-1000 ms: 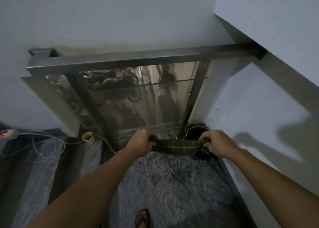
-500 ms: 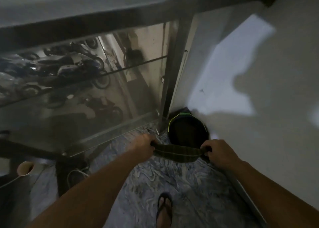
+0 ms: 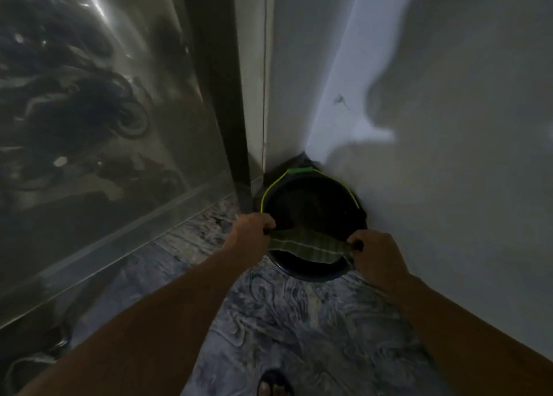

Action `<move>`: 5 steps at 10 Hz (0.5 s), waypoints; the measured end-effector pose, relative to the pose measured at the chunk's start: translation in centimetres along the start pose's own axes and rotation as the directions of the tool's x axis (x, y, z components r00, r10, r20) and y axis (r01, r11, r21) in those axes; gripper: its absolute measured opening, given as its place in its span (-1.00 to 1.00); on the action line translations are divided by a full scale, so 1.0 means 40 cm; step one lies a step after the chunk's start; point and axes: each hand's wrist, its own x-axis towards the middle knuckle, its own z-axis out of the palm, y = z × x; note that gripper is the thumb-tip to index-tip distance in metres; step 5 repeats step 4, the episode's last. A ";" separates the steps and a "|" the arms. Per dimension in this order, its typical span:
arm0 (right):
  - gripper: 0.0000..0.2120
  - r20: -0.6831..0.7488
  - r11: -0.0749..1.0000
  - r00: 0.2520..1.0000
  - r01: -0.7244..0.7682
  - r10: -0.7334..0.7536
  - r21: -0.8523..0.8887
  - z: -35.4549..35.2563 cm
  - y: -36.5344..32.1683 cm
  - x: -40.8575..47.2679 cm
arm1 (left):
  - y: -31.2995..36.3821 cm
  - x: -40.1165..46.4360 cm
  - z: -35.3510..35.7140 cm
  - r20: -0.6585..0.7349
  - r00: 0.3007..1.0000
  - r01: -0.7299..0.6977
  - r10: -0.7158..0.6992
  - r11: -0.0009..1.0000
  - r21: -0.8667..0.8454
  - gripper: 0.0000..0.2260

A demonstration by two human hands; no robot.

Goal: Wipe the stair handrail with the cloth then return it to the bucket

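Bucket (image 3: 311, 268) now nearer, cloth (image 3: 308, 246) stretched above it, left hand (image 3: 250, 234), right hand (image 3: 375, 256) clamping its ends

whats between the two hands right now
In the head view, the cloth is stretched between the left hand and right hand, each gripping one end, above the near side of the open bucket.

Two hands show, the left hand (image 3: 250, 233) and the right hand (image 3: 377, 256), with one striped cloth (image 3: 309, 245) stretched between them. One dark bucket (image 3: 314, 271) stands on the floor with one green-yellow handle (image 3: 270, 190). One sandalled foot (image 3: 273, 386), one dark post (image 3: 223, 90) and one glass panel (image 3: 98, 111) complete the count.
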 end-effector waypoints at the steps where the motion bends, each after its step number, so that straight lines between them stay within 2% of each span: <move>1: -0.82 0.012 0.995 0.998 -0.056 0.055 0.086 0.038 0.012 0.042 | -0.014 0.066 0.052 -0.019 1.000 0.014 -0.015 0.999 -0.040 -0.73; 2: -0.73 0.063 0.977 0.989 -0.143 0.135 0.156 0.074 0.013 0.072 | -0.022 0.108 0.096 -0.057 0.996 0.060 -0.066 0.993 -0.098 -0.71; 3: -0.66 0.082 0.981 0.986 -0.156 0.147 0.114 0.099 0.008 0.079 | -0.010 0.110 0.102 0.033 0.998 0.051 -0.049 0.996 -0.078 -0.63; 5: -0.65 0.072 0.978 0.981 -0.184 0.178 0.094 0.092 -0.002 0.056 | 0.001 0.083 0.071 0.065 0.998 0.021 -0.018 0.999 -0.043 -0.55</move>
